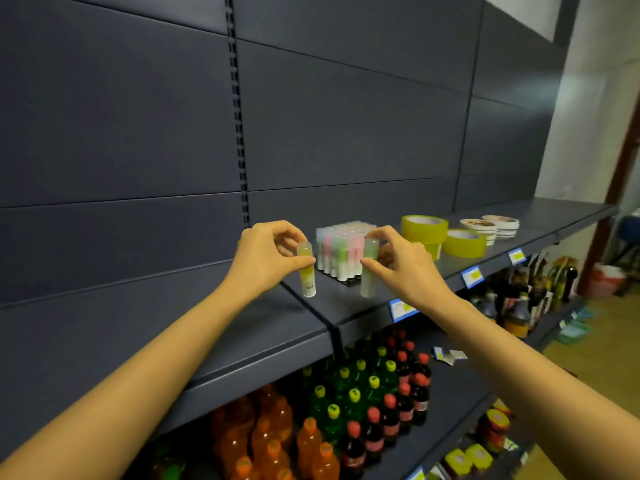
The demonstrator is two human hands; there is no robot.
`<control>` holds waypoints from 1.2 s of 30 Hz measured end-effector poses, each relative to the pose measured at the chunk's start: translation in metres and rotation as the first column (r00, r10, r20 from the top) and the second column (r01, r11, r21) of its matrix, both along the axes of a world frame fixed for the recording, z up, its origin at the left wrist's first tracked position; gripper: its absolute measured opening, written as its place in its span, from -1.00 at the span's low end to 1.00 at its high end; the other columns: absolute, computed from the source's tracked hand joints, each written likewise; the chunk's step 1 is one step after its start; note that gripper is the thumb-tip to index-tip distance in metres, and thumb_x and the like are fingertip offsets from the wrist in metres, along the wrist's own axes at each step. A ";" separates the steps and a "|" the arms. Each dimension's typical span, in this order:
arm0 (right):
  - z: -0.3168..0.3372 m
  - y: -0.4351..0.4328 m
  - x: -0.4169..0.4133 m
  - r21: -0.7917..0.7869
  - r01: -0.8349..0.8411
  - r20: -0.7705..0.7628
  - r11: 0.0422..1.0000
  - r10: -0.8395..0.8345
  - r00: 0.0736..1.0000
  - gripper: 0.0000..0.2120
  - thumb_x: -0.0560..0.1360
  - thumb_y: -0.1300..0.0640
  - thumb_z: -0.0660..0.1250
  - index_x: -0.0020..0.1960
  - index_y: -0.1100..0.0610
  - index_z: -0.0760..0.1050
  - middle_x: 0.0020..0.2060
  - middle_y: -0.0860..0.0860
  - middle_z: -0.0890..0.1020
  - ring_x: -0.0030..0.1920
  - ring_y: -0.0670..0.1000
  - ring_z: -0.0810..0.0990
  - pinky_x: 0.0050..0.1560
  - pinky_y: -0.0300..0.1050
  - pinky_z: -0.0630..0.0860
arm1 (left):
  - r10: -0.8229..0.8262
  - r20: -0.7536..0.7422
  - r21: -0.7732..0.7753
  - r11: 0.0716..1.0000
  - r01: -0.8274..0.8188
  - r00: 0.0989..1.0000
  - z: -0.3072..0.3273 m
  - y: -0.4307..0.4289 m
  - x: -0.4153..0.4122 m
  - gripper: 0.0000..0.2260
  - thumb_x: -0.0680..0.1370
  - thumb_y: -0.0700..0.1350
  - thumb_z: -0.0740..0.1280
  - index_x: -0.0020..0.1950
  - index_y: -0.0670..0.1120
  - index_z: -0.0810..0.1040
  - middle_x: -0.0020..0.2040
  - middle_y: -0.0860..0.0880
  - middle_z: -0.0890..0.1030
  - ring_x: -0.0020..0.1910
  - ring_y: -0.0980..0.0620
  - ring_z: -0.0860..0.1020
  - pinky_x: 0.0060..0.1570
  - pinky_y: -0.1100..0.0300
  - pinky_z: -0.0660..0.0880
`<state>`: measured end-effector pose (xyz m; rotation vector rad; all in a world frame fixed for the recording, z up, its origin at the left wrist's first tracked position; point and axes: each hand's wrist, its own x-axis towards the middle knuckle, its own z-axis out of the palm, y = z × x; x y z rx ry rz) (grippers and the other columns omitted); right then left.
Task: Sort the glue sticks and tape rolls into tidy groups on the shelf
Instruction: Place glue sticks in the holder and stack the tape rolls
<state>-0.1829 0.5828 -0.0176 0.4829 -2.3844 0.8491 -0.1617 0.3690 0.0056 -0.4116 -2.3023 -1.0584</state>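
Note:
My left hand point(265, 258) pinches a yellow-capped glue stick point(306, 271) upright above the dark shelf point(322, 306). My right hand point(398, 261) pinches a green-capped glue stick point(369, 271), also upright, just in front of a tidy block of several pastel glue sticks point(341, 249). To the right stand a stack of yellow tape rolls point(424, 232), a single yellow tape roll point(464, 242) and stacks of flat patterned tape rolls point(491, 225).
Below the shelf, rows of orange, green and dark drink bottles point(349, 410) fill a lower shelf. Sauce bottles point(526, 292) and jars stand further right. Blue price tags point(472, 275) hang on the shelf edge. The shelf's back panel point(138, 133) rises behind.

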 end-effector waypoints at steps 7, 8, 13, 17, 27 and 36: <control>0.004 0.067 -0.023 0.034 0.030 -0.062 0.999 -0.028 0.998 -0.67 0.47 0.05 0.39 0.19 0.09 0.43 -0.26 0.00 0.58 -0.19 0.05 0.59 -0.17 -0.12 0.45 | -0.026 0.031 -0.011 1.000 0.026 0.999 0.000 0.065 -0.034 -0.79 0.27 -0.19 0.57 -0.20 -0.08 0.59 -0.35 0.11 0.56 -0.41 0.23 0.53 -0.33 0.53 0.46; 0.004 0.073 -0.028 0.035 0.029 -0.069 0.999 -0.026 0.997 -0.67 0.47 0.05 0.38 0.19 0.09 0.43 -0.25 -0.02 0.57 -0.21 0.02 0.57 -0.19 -0.15 0.42 | -0.022 0.031 -0.020 1.000 0.022 0.999 0.001 0.072 -0.039 -0.79 0.27 -0.19 0.57 -0.21 -0.07 0.59 -0.35 0.13 0.55 -0.43 0.24 0.52 -0.34 0.53 0.46; -0.003 0.096 -0.055 0.029 0.003 -0.091 1.000 0.000 0.996 -0.70 0.47 0.07 0.39 0.16 0.07 0.45 -0.21 -0.09 0.53 -0.25 -0.07 0.52 -0.22 -0.21 0.37 | 0.011 0.021 -0.088 0.996 -0.009 1.000 0.004 0.100 -0.064 -0.80 0.28 -0.17 0.57 -0.18 -0.08 0.61 -0.28 0.06 0.59 -0.34 0.15 0.56 -0.24 0.35 0.51; -0.008 0.105 -0.085 0.002 -0.069 -0.099 0.998 0.069 0.993 -0.74 0.46 0.07 0.40 0.11 0.08 0.48 -0.22 -0.08 0.56 -0.25 -0.05 0.57 -0.20 -0.17 0.47 | 0.058 -0.025 -0.117 0.991 -0.060 0.998 0.001 0.116 -0.084 -0.77 0.29 -0.18 0.57 -0.13 -0.12 0.62 -0.29 0.01 0.58 -0.36 0.15 0.53 -0.20 0.31 0.53; -0.006 0.112 -0.156 -0.013 -0.309 -0.098 0.951 0.306 0.947 -0.72 0.43 0.09 0.43 0.05 0.02 0.39 -0.31 -0.10 0.55 -0.29 -0.07 0.56 -0.19 -0.08 0.54 | 0.222 -0.061 -0.151 0.962 -0.228 0.973 -0.008 0.136 -0.121 -0.76 0.28 -0.13 0.57 -0.11 -0.13 0.63 -0.26 0.01 0.62 -0.26 0.08 0.58 -0.14 0.39 0.51; -0.014 0.106 -0.190 -0.074 -0.472 -0.076 0.879 0.466 0.881 -0.73 0.43 0.09 0.43 0.06 0.04 0.41 -0.37 -0.17 0.49 -0.33 -0.17 0.51 -0.12 0.00 0.55 | 0.393 -0.136 -0.304 0.857 -0.415 0.910 -0.016 0.153 -0.134 -0.76 0.32 -0.05 0.54 -0.09 -0.11 0.64 -0.17 0.03 0.63 -0.17 0.10 0.50 -0.08 0.28 0.43</control>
